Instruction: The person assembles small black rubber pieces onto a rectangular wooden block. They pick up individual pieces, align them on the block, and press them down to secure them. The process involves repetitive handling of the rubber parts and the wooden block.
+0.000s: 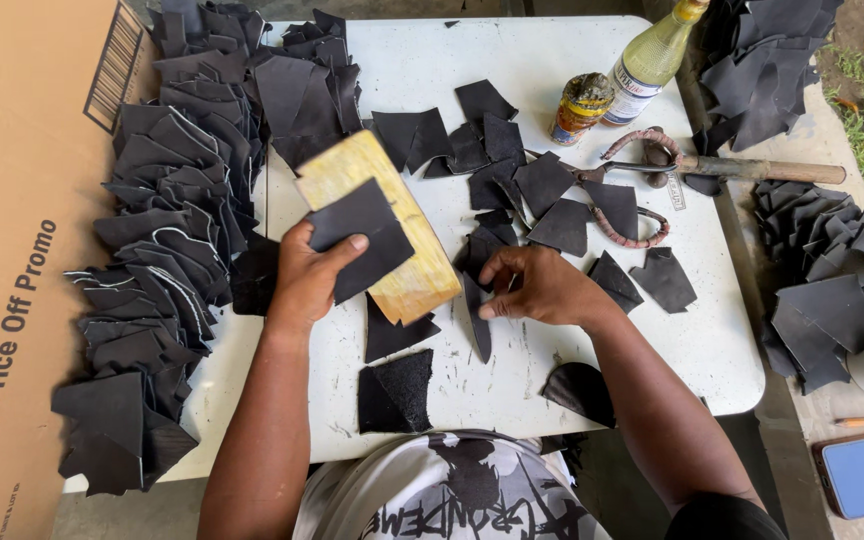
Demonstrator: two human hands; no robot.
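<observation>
Near the desk's middle, left hand (304,278) pins a black leather piece (360,237) flat on a wooden block (414,275), best held steady, while right hand (542,287) pinches a narrow black strip (477,322).

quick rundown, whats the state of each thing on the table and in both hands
left hand: pressing a black leather piece flat on the wooden block
right hand: fingers down on a narrow black strip
wooden block: lying flat, angled
scissors: lying on the table, untouched
green bottle: upright, capped
small jar: upright, lid on
leather stacks: piled in overlapping rows
</observation>
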